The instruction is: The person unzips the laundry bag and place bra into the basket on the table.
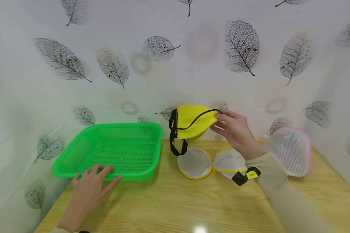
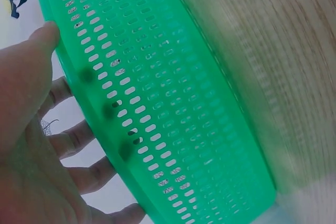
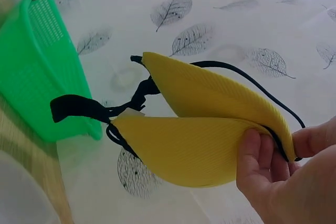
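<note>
Fabric [image 1: 193,121], yellow and ribbed with black straps [image 3: 79,108], hangs pinched in the right hand [image 1: 234,127]'s grip above the bench [image 1: 192,207], not yet laid down; leftward, the left hand [image 1: 90,191] seemingly grips the near rim of a green perforated plastic basket [image 1: 128,178].

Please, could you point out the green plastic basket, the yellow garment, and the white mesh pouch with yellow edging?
Green plastic basket [image 1: 134,176], head view: its front rim.
Yellow garment [image 3: 184,150], right wrist view: its lower yellow panel.
White mesh pouch with yellow edging [image 1: 193,162], head view: its round left part.
</note>
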`<state>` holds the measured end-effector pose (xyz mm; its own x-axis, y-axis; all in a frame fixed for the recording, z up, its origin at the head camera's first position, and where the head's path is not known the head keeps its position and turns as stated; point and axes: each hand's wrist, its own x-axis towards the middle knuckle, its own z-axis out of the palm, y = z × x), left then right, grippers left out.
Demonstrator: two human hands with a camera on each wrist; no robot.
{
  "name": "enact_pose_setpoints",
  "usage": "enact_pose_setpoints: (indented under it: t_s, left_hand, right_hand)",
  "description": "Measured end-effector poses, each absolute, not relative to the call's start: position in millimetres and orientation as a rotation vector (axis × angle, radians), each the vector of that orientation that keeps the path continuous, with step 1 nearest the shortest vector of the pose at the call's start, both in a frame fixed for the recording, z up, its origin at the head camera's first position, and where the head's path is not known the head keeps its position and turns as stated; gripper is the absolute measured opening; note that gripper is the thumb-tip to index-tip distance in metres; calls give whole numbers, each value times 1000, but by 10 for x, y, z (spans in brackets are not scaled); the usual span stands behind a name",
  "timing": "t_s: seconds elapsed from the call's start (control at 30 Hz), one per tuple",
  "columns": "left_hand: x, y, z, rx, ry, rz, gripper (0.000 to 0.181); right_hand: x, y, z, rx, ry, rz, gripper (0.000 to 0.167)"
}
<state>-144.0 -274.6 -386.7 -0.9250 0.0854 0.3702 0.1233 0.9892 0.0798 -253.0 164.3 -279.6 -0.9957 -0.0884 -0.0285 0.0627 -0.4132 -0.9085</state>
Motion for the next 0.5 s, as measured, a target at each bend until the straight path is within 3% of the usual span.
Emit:
enact_pose_setpoints:
  t_s: [0.5]
  left_hand:
    - [-1443, -2759, -3853, -145, -2787, -157, 41]
  right_hand:
    - [-2700, 1069, -2754, -73, 1515, -2588, 11]
